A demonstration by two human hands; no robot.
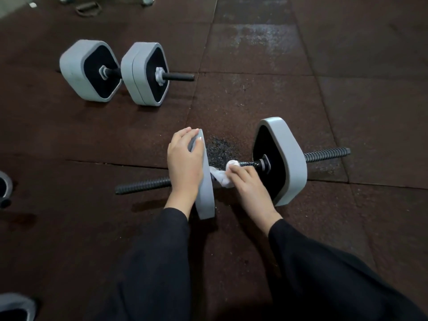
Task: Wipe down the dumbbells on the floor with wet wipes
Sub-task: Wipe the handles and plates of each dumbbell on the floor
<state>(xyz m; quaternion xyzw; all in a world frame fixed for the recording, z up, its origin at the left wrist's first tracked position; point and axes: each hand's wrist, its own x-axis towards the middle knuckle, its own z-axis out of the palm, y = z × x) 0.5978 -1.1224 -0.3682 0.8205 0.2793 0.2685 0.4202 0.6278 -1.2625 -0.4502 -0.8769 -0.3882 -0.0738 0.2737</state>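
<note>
Left hand: the left hand curls over the upper edge of the grey left plate, fingers wrapped round its rim, grasping it; a black sleeve covers the forearm.
Right hand: the right hand pinches a bunched white wet wipe and presses it against the bar, its fingers bent round the cloth; a black sleeve covers this arm too.
Wet wipe: it sits on the handle between the two hands, touching the bar just beside the left plate.
Near dumbbell: the near dumbbell lies on the floor under both hands, its threaded bar running from left of the left hand to well right of the right hand.
Right plate: the right plate, grey with a black inner face, stands upright just right of the right hand, a collar nut against its face.
Bar ends: the bare threaded ends stick out beyond both plates.
Far dumbbell: the far dumbbell rests on the floor well beyond and left of the left hand, two grey plates close together, one bar end pointing right.
Floor: dark rubber mats with seams; the patch beyond the wipe looks wet and glossy.
Edges: partial grey plates show far left of the left hand; a strap handle lies far beyond the far dumbbell.
</note>
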